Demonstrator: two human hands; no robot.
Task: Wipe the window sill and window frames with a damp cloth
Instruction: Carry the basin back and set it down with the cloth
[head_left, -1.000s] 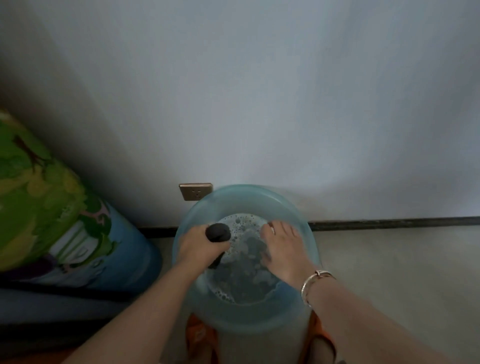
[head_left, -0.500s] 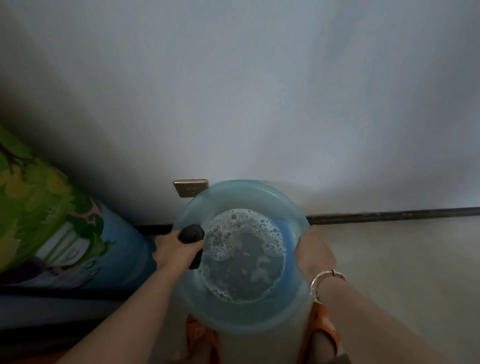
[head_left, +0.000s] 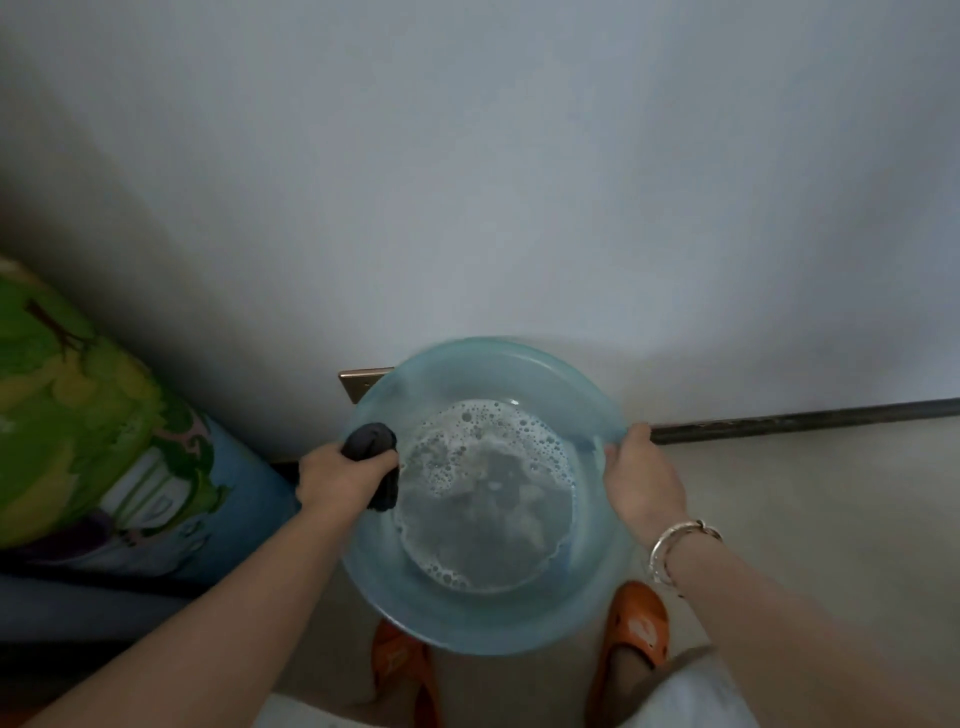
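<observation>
Head view: left hand (head_left: 340, 480) gripped the dark cloth (head_left: 376, 447) (bunched) against the basin (head_left: 467, 618) rim; right hand (head_left: 644, 480) gripped the opposite rim.

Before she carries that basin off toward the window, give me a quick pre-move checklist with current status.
1. Cloth in hand: ok. The left hand grips the dark cloth at the basin's left rim.
2. Two-sided hold on the basin: ok. The right hand holds the right rim.
3. Water level safe for carrying: ok. The sudsy water sits well below the rim.
4. Basin level: cannot tell from this top-down view.
5. Cloth wrung out: cannot tell.
6. Path to the window: cannot tell. No window is in view, only the wall.
</observation>
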